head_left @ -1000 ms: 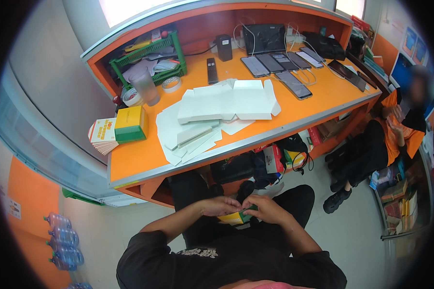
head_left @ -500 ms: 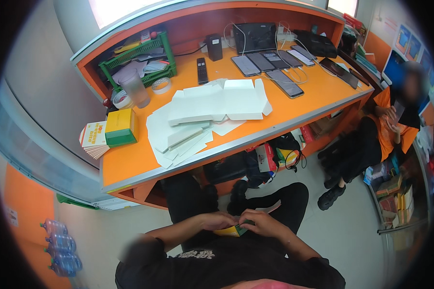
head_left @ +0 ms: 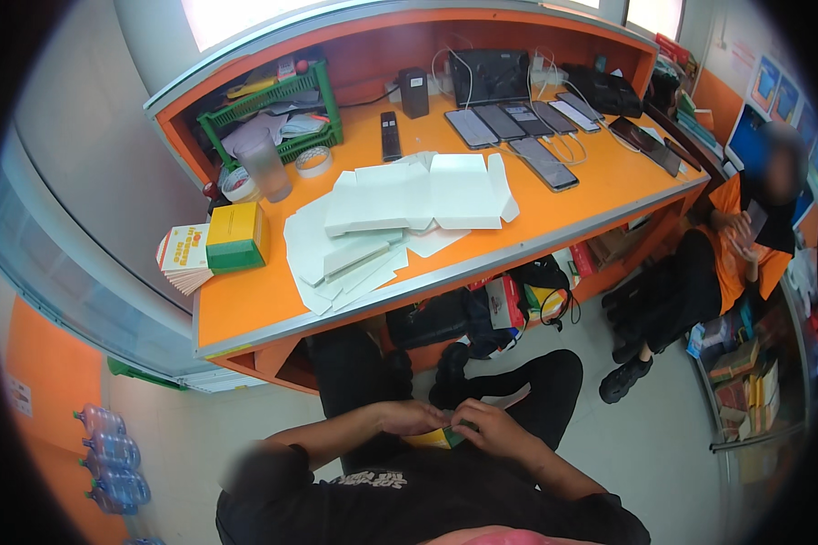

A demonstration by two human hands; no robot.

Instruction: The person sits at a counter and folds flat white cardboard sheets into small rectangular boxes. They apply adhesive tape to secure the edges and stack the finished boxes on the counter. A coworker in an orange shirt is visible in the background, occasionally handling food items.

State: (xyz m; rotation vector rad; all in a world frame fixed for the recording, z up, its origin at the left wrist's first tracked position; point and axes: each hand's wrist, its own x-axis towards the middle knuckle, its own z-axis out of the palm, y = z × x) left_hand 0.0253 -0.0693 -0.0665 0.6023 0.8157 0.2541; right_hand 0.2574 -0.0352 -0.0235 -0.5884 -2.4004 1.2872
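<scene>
1. Low at the near side, over my lap, sits the small yellow-and-green card box [head_left: 438, 439], partly covered by my fingers; I'd say it's there so my forearms can brace close to my body.
2. My right grip [head_left: 495, 427], fingers bent over the box's right end, looks to be grasping it there, probably to steady that edge.
3. My left grip [head_left: 411, 418] comes in from the other side, fingers against the top of the box; whether they pinch or merely rest, I cannot tell, as the fingertips are hidden.
4. Up on the orange-topped bench with a grey metal edge [head_left: 573, 202], straight ahead, loose flat white card blanks [head_left: 468, 191] lie overlapped, printed side seemingly down, likely within easy reach on purpose.
5. Left of those, near the bench's corner, a larger-looking yellow-and-green closed box [head_left: 237, 238] stands beside a fanned stack of white-and-orange printed cards [head_left: 184, 254], perhaps set aside to spare the middle.
6. Far left, a frosted translucent cup [head_left: 265, 171] stands by the green plastic rack [head_left: 332, 116] of papers.
7. Far right, dark flat smartphones [head_left: 543, 163] lie in rows among white cables [head_left: 568, 145], presumably grouped for charging.
</scene>
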